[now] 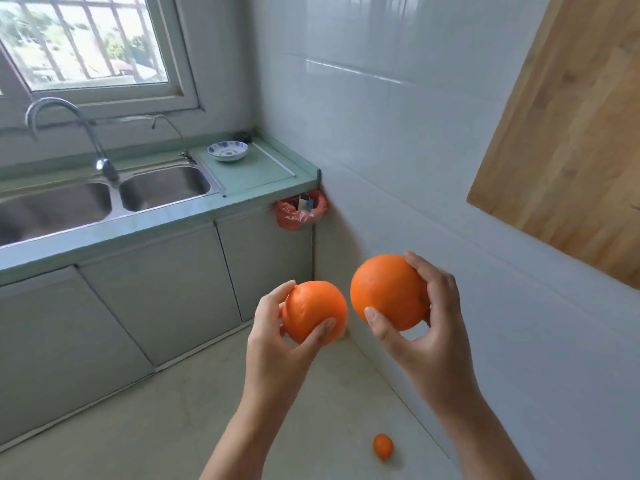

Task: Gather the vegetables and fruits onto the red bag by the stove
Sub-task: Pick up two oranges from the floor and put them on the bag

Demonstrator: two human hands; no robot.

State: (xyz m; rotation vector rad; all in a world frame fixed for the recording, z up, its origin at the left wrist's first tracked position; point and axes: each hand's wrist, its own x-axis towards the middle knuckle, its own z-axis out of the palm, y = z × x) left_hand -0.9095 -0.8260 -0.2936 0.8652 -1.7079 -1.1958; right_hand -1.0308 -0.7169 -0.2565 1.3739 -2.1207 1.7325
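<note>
Above the kitchen floor, the left hand [277, 341] grips one orange [313, 311] and the right hand [429, 327] another orange [388, 292], mid-carry, so next both must reach the red bag, whose stove-side spot is unseen.

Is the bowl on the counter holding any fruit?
No, the bowl beside the sink looks empty, while one orange sits in the left hand and another orange in the right hand.
</note>
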